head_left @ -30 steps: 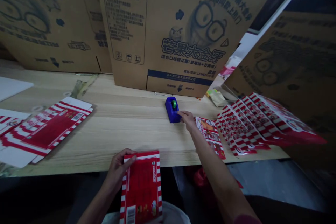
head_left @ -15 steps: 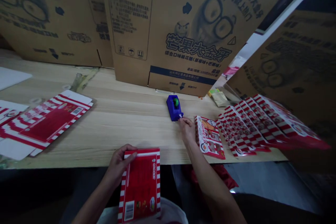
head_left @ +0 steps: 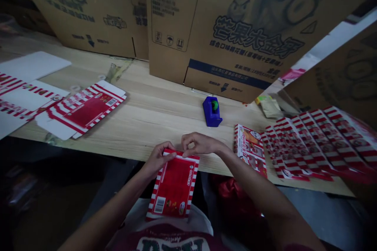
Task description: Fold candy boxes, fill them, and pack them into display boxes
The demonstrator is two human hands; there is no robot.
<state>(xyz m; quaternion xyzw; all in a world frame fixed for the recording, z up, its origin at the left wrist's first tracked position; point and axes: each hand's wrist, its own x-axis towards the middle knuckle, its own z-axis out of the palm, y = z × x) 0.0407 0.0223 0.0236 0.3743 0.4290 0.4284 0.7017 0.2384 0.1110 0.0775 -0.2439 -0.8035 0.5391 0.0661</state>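
A red box with red-and-white striped edges (head_left: 173,184) stands tilted against my lap, its top end at the table's front edge. My left hand (head_left: 157,158) grips the box's upper left corner. My right hand (head_left: 198,145) is at the top edge of the box with fingertips pinched together; what it pinches is too small to make out. A small blue tape dispenser with a green roll (head_left: 212,111) sits on the wooden table (head_left: 153,117) beyond my right hand.
Several folded striped boxes (head_left: 306,141) lie fanned out at the right, one more (head_left: 250,150) beside them. Flat unfolded cartons (head_left: 85,108) lie at the left. Large printed cardboard cartons (head_left: 235,27) wall the back and right of the table.
My right hand left the blue dispenser and came back to the top edge of the box. The view has shifted to the left and down.
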